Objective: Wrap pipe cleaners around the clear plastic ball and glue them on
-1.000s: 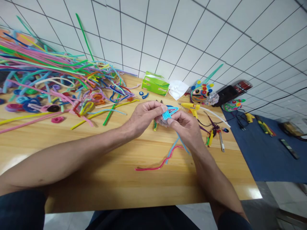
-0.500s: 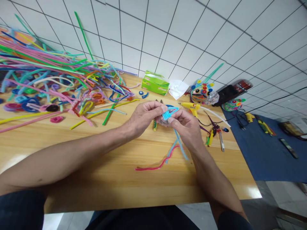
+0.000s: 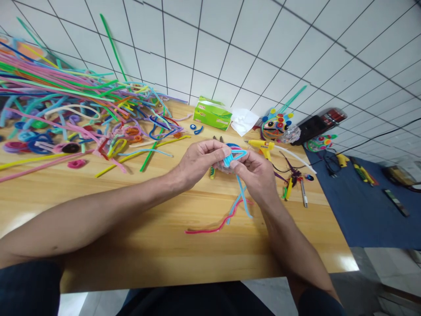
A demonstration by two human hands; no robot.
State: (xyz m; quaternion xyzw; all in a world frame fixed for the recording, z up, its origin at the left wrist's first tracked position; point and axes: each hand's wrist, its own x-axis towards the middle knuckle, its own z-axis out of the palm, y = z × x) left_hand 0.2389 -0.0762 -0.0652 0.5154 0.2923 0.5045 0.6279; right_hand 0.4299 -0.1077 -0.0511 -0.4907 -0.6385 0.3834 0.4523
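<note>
Between both hands is a light-blue pipe cleaner [image 3: 239, 154], bent into folds and a narrow loop. My left hand [image 3: 208, 157] pinches its left side with thumb and fingers. My right hand [image 3: 258, 173] grips the right side, thumb pressed on the folds. A loose light-blue tail hangs below the right thumb. Behind the fingers, a clear and dark-blue object [image 3: 226, 166] is mostly hidden. On the table under the hands, a red pipe cleaner [image 3: 210, 230] lies wavy beside another light-blue strand [image 3: 231, 211].
Tangled pipe cleaners [image 3: 82, 109] cover the table's left. Along the wall stand a green tissue pack [image 3: 212, 115], a crumpled tissue [image 3: 243, 122] and a decorated figure [image 3: 276, 125]. A yellow glue gun [image 3: 263, 147] with its cord and a pen [image 3: 304, 194] lie right.
The folded loop has tilted and looks flatter between my fingers. Its hanging tail has swung slightly left. Both hands have barely moved.
</note>
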